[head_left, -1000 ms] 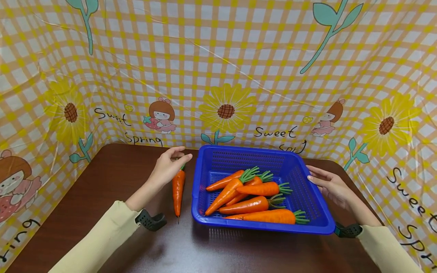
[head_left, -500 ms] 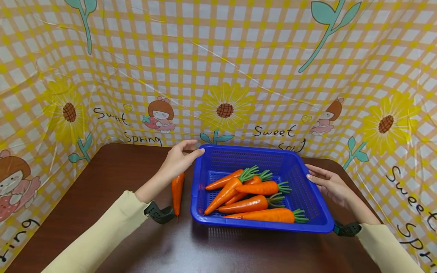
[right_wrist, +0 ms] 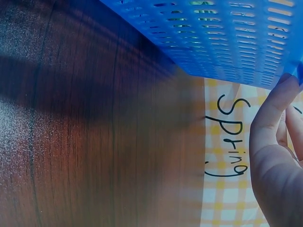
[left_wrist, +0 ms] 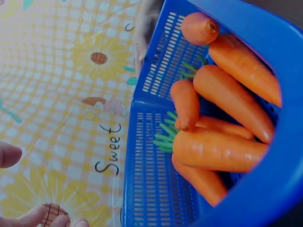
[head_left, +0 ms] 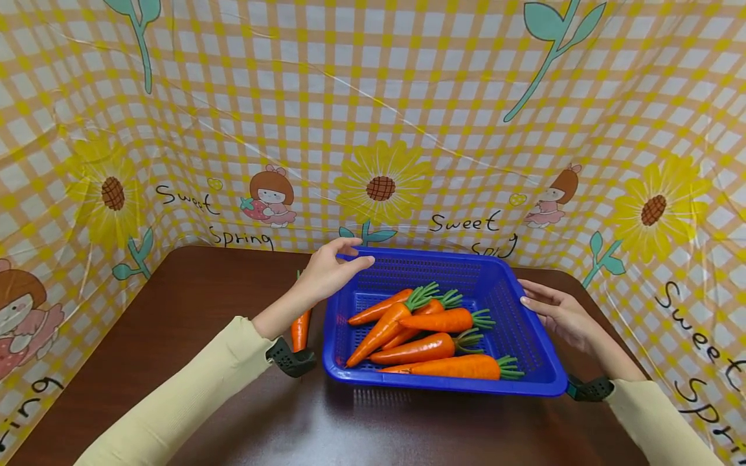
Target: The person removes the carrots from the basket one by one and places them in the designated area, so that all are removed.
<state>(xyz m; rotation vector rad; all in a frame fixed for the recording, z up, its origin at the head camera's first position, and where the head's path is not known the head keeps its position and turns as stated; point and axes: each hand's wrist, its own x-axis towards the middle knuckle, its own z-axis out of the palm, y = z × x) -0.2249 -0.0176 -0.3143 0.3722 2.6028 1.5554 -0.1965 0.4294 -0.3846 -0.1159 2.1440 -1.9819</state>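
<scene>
A blue plastic basket [head_left: 449, 384] with slotted walls holds several orange carrots [head_left: 445, 321] with green tops. My left hand [head_left: 327, 273] hovers over the basket's back left corner, thumb and fingers spread apart with nothing between them. In the left wrist view, its thumb [left_wrist: 8, 155] and fingertips stay clear of the basket. At the basket's right rim my right hand [head_left: 566, 321] grips, thumb on the rim and the other fingers on the outer side. Left of the basket, one more carrot [head_left: 300, 331] lies on the table, partly hidden by my left forearm.
The dark brown table [head_left: 192, 304] extends to the left and in front of the basket. A checked cloth [head_left: 379, 116] with sunflowers and lettering stands around the back and sides, close behind the basket.
My left hand has moved right, from above the loose carrot to over the basket's back left corner. My right hand has stayed at the right rim.
</scene>
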